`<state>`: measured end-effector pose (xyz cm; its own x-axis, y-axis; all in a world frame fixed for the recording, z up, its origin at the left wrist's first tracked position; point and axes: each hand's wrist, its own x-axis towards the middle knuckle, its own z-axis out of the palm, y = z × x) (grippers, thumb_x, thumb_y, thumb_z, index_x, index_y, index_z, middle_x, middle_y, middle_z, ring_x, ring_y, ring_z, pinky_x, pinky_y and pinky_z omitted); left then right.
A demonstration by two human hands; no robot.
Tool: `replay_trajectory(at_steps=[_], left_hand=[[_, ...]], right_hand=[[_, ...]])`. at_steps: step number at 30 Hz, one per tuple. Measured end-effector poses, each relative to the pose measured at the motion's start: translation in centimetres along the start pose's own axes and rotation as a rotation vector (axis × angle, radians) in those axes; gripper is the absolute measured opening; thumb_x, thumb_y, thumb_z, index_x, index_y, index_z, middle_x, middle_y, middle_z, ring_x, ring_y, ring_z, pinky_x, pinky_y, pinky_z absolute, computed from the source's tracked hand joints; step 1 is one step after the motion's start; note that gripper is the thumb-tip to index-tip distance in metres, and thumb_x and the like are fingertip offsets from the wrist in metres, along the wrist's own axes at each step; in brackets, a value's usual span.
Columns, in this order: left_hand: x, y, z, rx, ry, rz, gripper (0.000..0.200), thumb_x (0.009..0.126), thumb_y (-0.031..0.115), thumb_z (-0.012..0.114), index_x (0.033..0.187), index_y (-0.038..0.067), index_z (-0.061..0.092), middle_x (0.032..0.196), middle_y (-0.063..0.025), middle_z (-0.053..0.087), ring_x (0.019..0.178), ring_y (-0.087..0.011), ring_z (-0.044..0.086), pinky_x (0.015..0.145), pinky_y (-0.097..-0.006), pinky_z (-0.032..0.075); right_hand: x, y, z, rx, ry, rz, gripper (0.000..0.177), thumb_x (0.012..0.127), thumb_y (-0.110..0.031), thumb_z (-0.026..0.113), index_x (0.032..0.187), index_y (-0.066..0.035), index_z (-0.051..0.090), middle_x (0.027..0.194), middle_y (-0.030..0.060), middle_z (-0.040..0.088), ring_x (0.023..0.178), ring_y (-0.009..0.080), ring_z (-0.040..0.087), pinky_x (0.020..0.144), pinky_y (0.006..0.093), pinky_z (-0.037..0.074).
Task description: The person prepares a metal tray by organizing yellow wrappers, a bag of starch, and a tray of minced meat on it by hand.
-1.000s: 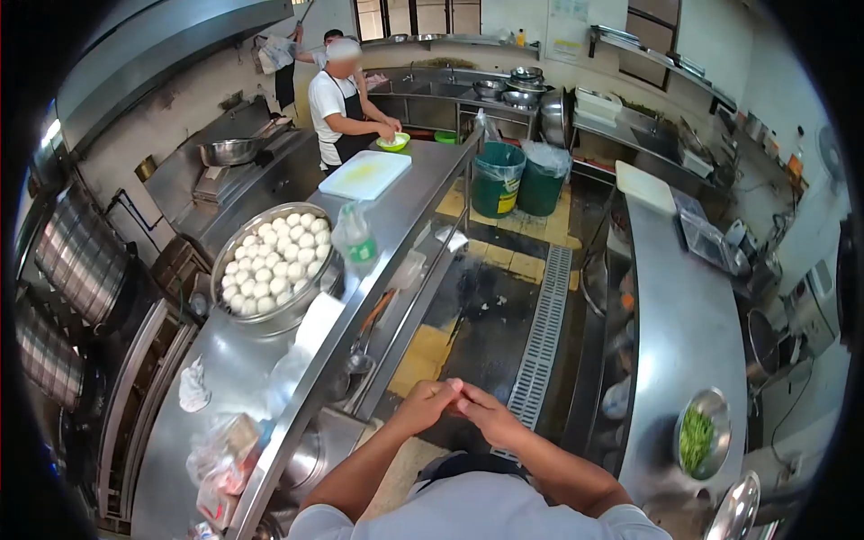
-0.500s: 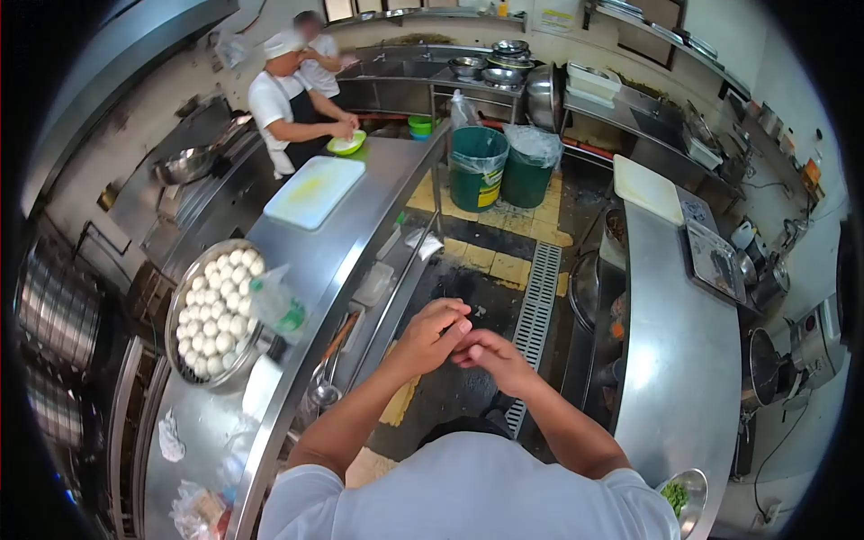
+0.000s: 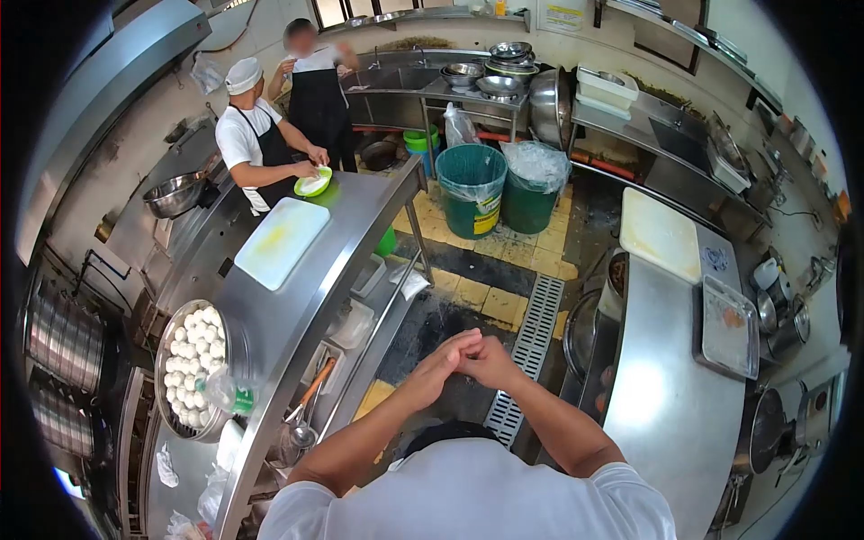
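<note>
My left hand (image 3: 436,371) is in front of my body at the middle of the view, above the dark floor, with its fingers stretched out and nothing in it. Against it, palm side in, rests my right hand (image 3: 491,362); its fingers are loosely bent and their tips are partly hidden behind the left hand. No object shows between the two hands. Both are apart from the steel tables on either side.
A steel table (image 3: 261,306) on the left carries a pan of white dough balls (image 3: 192,351) and a white cutting board (image 3: 283,243). On the right steel counter (image 3: 661,360) lie another board (image 3: 660,232) and a metal tray (image 3: 727,326). Green bins (image 3: 472,193) stand ahead. Two people are at the back left.
My view has shifted, and more of the bins and floor drain shows. My left fingers have straightened against my right hand. The person at the back has turned and raised their hands.
</note>
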<state>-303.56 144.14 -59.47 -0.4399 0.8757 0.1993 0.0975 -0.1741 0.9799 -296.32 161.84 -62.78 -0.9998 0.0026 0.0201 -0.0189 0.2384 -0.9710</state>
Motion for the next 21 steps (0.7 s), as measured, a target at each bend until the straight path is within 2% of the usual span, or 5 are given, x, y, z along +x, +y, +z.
replay_trajectory(at_steps=[4, 5, 8, 11, 21], left_hand=[[5.3, -0.7, -2.2, 0.290, -0.090, 0.019, 0.044, 0.109, 0.031, 0.051, 0.143, 0.004, 0.060, 0.159, -0.0157, 0.042, 0.148, -0.0262, 0.040, 0.120, -0.0390, 0.032], [6.7, -0.9, -2.7, 0.408, -0.058, 0.058, 0.038, 0.103, 0.016, 0.062, 0.139, 0.004, 0.063, 0.151, -0.0144, 0.053, 0.136, -0.0240, 0.054, 0.112, -0.0360, 0.043], [10.2, -1.7, -5.0, 0.310, 0.001, -0.054, 0.033, 0.098, 0.012, 0.068, 0.130, 0.004, 0.068, 0.132, -0.0120, 0.067, 0.111, -0.0214, 0.068, 0.094, -0.0322, 0.054], [13.4, -2.7, -7.3, 0.401, 0.022, -0.022, 0.025, 0.093, 0.009, 0.073, 0.118, 0.003, 0.072, 0.113, -0.0111, 0.072, 0.090, -0.0188, 0.070, 0.079, -0.0302, 0.056], [15.7, -6.8, -12.8, 0.333, 0.285, -0.185, 0.016, 0.093, 0.010, 0.075, 0.107, 0.002, 0.074, 0.093, -0.0060, 0.071, 0.079, -0.0118, 0.067, 0.071, -0.0270, 0.055]], right_hand=[[3.7, 3.4, -3.0, 0.053, 0.381, -0.165, 0.009, 0.081, -0.004, 0.078, 0.089, -0.001, 0.075, 0.093, 0.0091, 0.068, 0.081, 0.0179, 0.067, 0.069, 0.0322, 0.053], [4.3, 3.6, -3.9, -0.006, 0.415, -0.148, 0.011, 0.079, -0.004, 0.078, 0.089, 0.000, 0.075, 0.094, 0.0094, 0.068, 0.081, 0.0191, 0.067, 0.069, 0.0324, 0.053], [6.5, 2.8, -6.4, -0.211, 0.488, -0.112, 0.017, 0.077, -0.005, 0.080, 0.092, -0.001, 0.072, 0.091, 0.0104, 0.066, 0.080, 0.0230, 0.067, 0.068, 0.0338, 0.053], [8.9, 0.9, -8.8, -0.400, 0.457, -0.255, 0.021, 0.077, -0.007, 0.079, 0.093, -0.002, 0.068, 0.086, 0.0106, 0.062, 0.077, 0.0270, 0.066, 0.067, 0.0358, 0.053], [18.2, 3.7, -10.4, -0.309, 0.241, -0.314, 0.018, 0.086, -0.005, 0.073, 0.103, -0.003, 0.067, 0.093, 0.0132, 0.065, 0.083, 0.0310, 0.067, 0.072, 0.0393, 0.054]])
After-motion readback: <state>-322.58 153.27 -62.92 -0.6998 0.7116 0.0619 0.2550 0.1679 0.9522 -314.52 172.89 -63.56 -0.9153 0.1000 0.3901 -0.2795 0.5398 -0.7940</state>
